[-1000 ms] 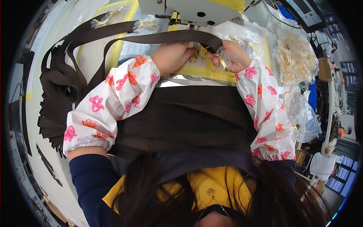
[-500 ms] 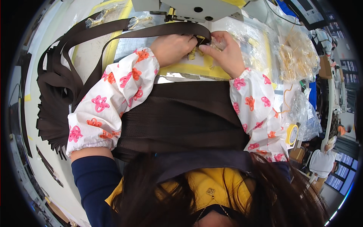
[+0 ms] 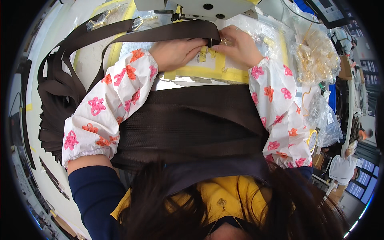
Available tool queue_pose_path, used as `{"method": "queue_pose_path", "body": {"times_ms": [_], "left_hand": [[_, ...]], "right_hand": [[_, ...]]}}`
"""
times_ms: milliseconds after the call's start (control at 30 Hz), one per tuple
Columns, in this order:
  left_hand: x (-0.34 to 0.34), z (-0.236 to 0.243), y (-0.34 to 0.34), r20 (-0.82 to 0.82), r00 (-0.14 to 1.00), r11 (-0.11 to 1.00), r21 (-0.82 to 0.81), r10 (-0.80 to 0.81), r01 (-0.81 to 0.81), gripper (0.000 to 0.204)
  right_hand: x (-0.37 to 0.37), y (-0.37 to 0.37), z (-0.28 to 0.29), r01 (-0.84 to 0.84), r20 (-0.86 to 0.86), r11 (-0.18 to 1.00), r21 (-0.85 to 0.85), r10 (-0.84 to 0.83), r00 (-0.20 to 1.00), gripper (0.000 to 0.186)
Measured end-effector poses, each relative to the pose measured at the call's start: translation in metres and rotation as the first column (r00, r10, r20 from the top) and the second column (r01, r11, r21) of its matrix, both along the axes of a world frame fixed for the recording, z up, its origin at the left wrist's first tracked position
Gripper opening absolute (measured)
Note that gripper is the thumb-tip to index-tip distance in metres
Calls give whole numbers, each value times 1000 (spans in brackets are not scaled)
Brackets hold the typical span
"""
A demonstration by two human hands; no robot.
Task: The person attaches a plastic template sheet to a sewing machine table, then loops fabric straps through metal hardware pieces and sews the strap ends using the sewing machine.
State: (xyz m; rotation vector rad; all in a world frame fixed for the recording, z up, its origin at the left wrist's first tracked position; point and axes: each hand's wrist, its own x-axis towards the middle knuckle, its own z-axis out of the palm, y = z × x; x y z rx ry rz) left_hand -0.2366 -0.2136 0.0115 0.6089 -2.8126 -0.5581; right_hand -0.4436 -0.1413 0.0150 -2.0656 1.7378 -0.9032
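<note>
A dark brown webbing strap [image 3: 172, 31] arches across the work surface and folds over at its right end, beneath the machine head. My left hand [image 3: 176, 54] is closed on the folded part from the left, its fingertips partly hidden under the band. From the right, my right hand [image 3: 241, 47] pinches the same fold between thumb and fingers. Just below the fingertips lies a yellow taped patch [image 3: 207, 56] on the machine bed. Whether a small fitting sits inside the fold cannot be made out.
A sewing machine head [image 3: 200, 9] overhangs the hands. More brown straps [image 3: 60, 100] hang bundled at the left, and a wide stack of dark webbing [image 3: 188, 124] lies before me. Bags of gold-coloured pieces [image 3: 316, 60], clear plastic [image 3: 326, 124] and a yellow tape roll [image 3: 312, 140] are at the right.
Both forearms have spread slightly apart, the left one shifting left. My left hand has flattened and slid a little left and down along the fold, while the right stays by the strap's end.
</note>
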Motion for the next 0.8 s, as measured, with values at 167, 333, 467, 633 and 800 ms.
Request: {"method": "queue_pose_path", "body": {"times_ms": [167,333,467,633,800], "left_hand": [[-1,0,1,-7,1000,999,-39,-21,21,29],[1,-5,2,-64,997,995,-99,-30,23,26],[0,-3,3,0,1000,993,-113,-25,25,26],[-4,-2,10,15,1000,952,-304,-24,27,19],[-2,21,25,-117,963,796,-592,-242,128,26]], "right_hand": [[7,-3,14,-22,-330,999,26,30,943,36],[15,3,-18,-123,-255,932,-342,34,966,29],[15,6,-24,-67,-147,925,-374,12,989,25],[22,5,-10,-175,-452,917,-359,-7,892,27],[34,7,0,-162,-710,954,-251,-68,701,23]]}}
